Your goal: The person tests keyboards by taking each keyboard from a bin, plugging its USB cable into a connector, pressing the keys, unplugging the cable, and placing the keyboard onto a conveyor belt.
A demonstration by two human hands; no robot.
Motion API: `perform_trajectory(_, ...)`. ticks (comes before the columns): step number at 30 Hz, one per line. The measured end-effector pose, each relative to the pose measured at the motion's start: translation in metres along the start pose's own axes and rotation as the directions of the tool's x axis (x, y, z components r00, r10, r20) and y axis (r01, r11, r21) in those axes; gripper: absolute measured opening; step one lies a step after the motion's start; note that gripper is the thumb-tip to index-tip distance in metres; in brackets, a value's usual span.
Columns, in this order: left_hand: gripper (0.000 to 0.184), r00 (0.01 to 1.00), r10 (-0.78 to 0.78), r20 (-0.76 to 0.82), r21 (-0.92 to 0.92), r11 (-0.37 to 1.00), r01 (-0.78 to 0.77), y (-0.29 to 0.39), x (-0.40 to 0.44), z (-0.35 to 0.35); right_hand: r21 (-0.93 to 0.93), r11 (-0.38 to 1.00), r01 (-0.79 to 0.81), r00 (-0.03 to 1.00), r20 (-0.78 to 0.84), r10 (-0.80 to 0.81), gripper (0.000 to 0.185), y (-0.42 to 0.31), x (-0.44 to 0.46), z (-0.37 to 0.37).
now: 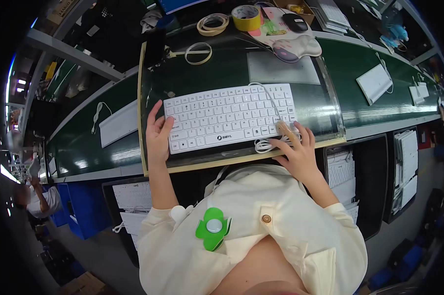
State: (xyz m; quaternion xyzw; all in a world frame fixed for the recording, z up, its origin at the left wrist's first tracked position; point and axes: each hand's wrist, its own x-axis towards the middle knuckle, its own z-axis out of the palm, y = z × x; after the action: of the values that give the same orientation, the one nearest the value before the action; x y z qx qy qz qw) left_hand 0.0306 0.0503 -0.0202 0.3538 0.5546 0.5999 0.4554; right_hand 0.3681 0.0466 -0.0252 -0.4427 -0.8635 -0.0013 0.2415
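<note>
A white keyboard (222,118) with a dark logo on its lower edge lies face up, slightly tilted, on the dark work surface in front of me. My left hand (159,132) grips its left end, thumb on top near the left keys and fingers along the side. At the lower right corner is my right hand (296,150), its fingers spread over the keyboard's edge and a coiled white cable (264,146). The cable also runs across the right-hand keys up to the top edge.
Behind the keyboard are tape rolls (247,18), a black mouse (295,22) and a wrist-rest mouse pad (297,48). More keyboards lie left (119,124) and right (374,84) on the green belt. Bins of keyboards (362,182) stand below. A person (42,200) is at far left.
</note>
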Motion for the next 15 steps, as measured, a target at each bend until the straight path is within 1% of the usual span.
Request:
perform_trajectory(2, 0.055, 1.0, -0.003, 0.009, 0.03, 1.0, 0.002, 0.001, 0.002, -0.001, 0.085, 0.994, 0.075, 0.997, 0.022, -0.077, 0.028, 0.011, 0.0, 0.001)
perform_trajectory(5, 0.054, 1.0, -0.001, 0.018, 0.078, 0.997, 0.0, -0.001, 0.001, -0.004, 0.402, 0.9, 0.168, 0.971, 0.088, -0.221, 0.026, 0.033, 0.017, -0.015)
perform_trajectory(6, 0.053, 1.0, 0.007, 0.011, 0.085, 0.996, -0.008, -0.005, -0.002, -0.004, 0.586, 0.806, 0.083, 0.983, 0.087, -0.164, 0.024, 0.04, 0.025, -0.015)
perform_trajectory(7, 0.053, 1.0, 0.017, 0.005, 0.091, 0.996, -0.018, -0.008, -0.004, -0.003, 0.707, 0.703, 0.069, 0.994, 0.008, -0.106, 0.024, 0.042, 0.038, -0.022)
perform_trajectory(9, 0.05, 1.0, 0.003, 0.001, 0.121, 0.993, -0.003, -0.012, -0.01, 0.0, 0.794, 0.607, 0.04, 0.998, -0.062, 0.016, 0.031, 0.052, 0.061, -0.016)
perform_trajectory(11, 0.051, 1.0, -0.01, 0.013, 0.189, 0.982, 0.007, -0.017, -0.014, 0.0, 0.713, 0.698, 0.06, 0.998, -0.033, -0.051, 0.038, 0.049, 0.092, -0.012)
perform_trajectory(12, 0.052, 0.999, -0.042, 0.015, 0.248, 0.968, 0.037, -0.015, -0.018, 0.0, 0.67, 0.739, 0.075, 0.996, -0.019, -0.085, 0.042, 0.043, 0.108, -0.008)
perform_trajectory(13, 0.049, 0.998, -0.067, 0.003, 0.308, 0.949, 0.063, -0.01, -0.021, 0.002, 0.685, 0.726, 0.061, 0.993, 0.033, -0.115, 0.045, 0.037, 0.121, 0.0)
perform_trajectory(14, 0.047, 0.998, -0.056, -0.013, 0.488, 0.871, 0.055, -0.004, -0.023, 0.004, 0.7, 0.712, 0.045, 0.986, 0.085, -0.146, 0.048, 0.029, 0.133, 0.012)
perform_trajectory(15, 0.045, 0.999, -0.045, -0.03, 0.649, 0.759, 0.054, 0.0, -0.022, 0.004, 0.714, 0.699, 0.028, 0.974, 0.137, -0.179, 0.051, 0.022, 0.142, 0.023)
